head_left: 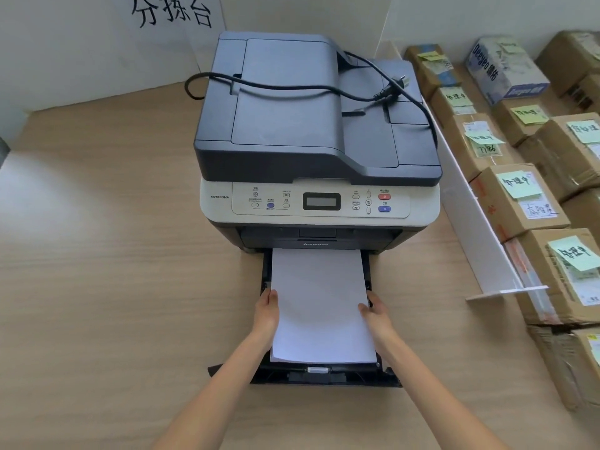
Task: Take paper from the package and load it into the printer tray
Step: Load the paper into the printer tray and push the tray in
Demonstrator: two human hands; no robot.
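Head view, looking down on a wooden table [113,271]. At centre, printer [319,151], dark grey on top with pale control panel, power cord [292,87] draped loose across its lid, plug lying on the lid's right side. Black paper tray [324,376] pulled out toward the viewer from the printer's base. White paper stack [319,306] lying in the tray, far edge tucked under the printer front, near edge just short of the tray's front wall. Left hand [268,311] pressed against the stack's left edge, fingers wrapped around it; right hand [373,315] gripping the right edge, thumb on top of the sheets. Both hands closed on the stack. Off to the right, beyond a white divider [470,206], rows of cardboard boxes [516,203] with green sticky notes. White sign [172,11] with black handwritten characters on the back wall.
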